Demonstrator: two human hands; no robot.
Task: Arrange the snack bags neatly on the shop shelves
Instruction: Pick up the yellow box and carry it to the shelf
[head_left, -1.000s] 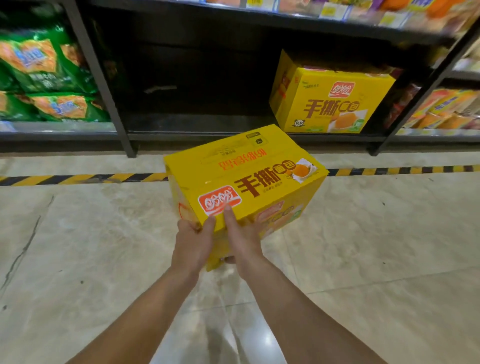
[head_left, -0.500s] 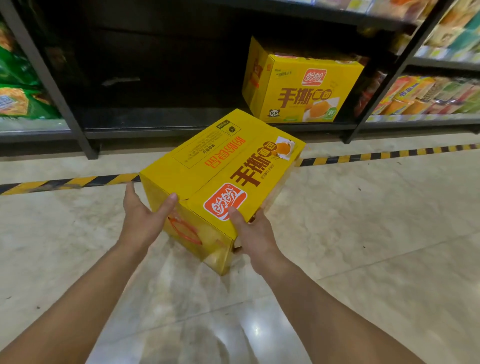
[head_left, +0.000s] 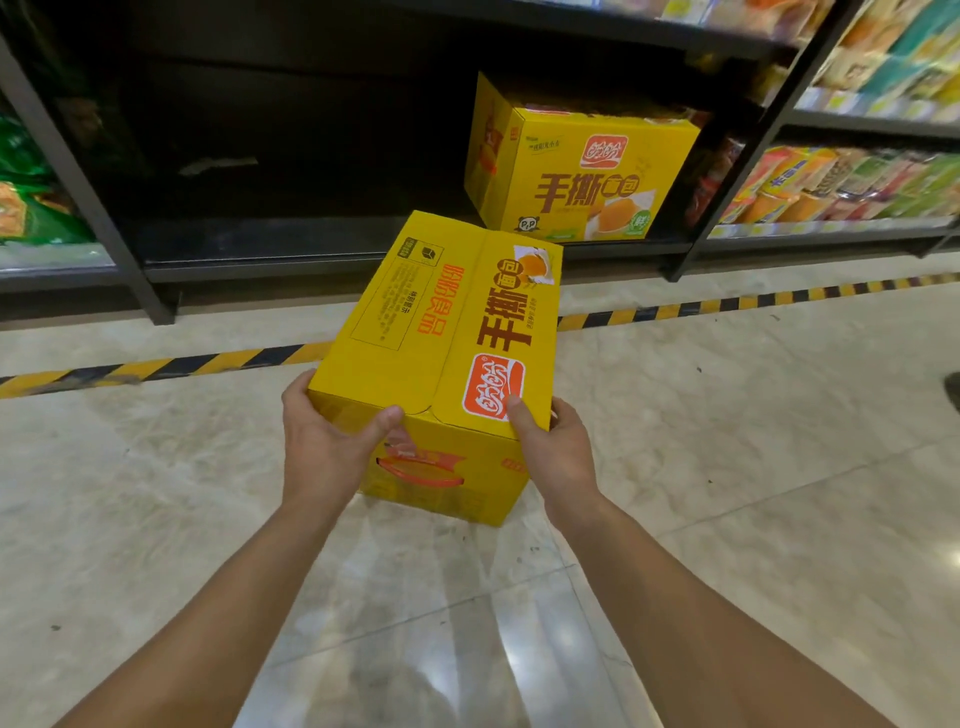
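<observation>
You hold a yellow carton (head_left: 447, 332) above the tiled floor (head_left: 727, 467), left hand (head_left: 322, 447) gripping its near-left corner, right hand (head_left: 556, 452) its near-right edge. At one o'clock a matching carton (head_left: 582, 176) sits on the dark bottom shelf (head_left: 260, 249).

held box (head_left: 441, 332) before shelf (head_left: 322, 254), second box (head_left: 582, 176) on it

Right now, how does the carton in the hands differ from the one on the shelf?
The held carton is gripped at its near end by the left hand and right hand; the shelf carton stands on the bottom shelf. The held carton's print runs sideways, its long side pointing away; the shelf carton's print is upright, facing the aisle. Both are yellow, with the same red logo and bread picture.
</observation>
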